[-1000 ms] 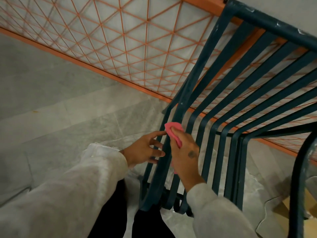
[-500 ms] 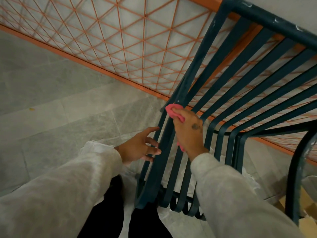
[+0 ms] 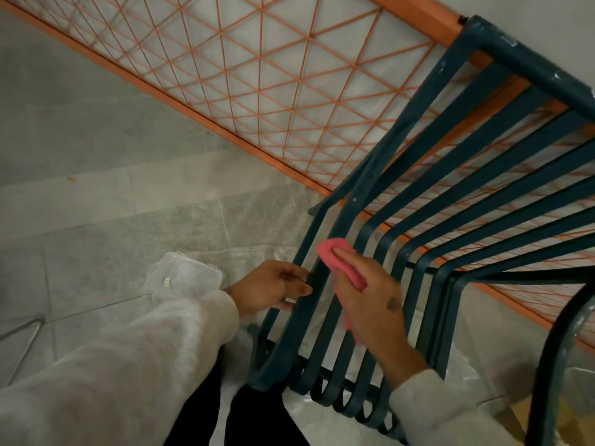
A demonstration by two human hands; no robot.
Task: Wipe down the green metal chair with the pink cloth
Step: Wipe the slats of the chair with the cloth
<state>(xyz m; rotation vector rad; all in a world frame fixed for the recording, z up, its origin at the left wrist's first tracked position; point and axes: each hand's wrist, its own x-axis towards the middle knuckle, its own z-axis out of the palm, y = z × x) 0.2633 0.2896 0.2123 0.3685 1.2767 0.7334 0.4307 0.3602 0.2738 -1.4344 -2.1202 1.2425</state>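
The chair [image 3: 402, 194] stands right, before the mesh fence [image 3: 257, 69]. A plastic box [image 3: 183, 278] lies on the floor [image 3: 80, 140] at left (beside the sleeve [image 3: 128, 365]).

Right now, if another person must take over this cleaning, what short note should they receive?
Right hand: closed on the pink cloth, pressing it against a slat of the green metal chair near the seat bend.
Left hand: holds no cloth, fingers on the outermost slat, steadying it.
Done: cannot tell which slats are already clean.
Left: work along the other slats, then the top rail and frame.
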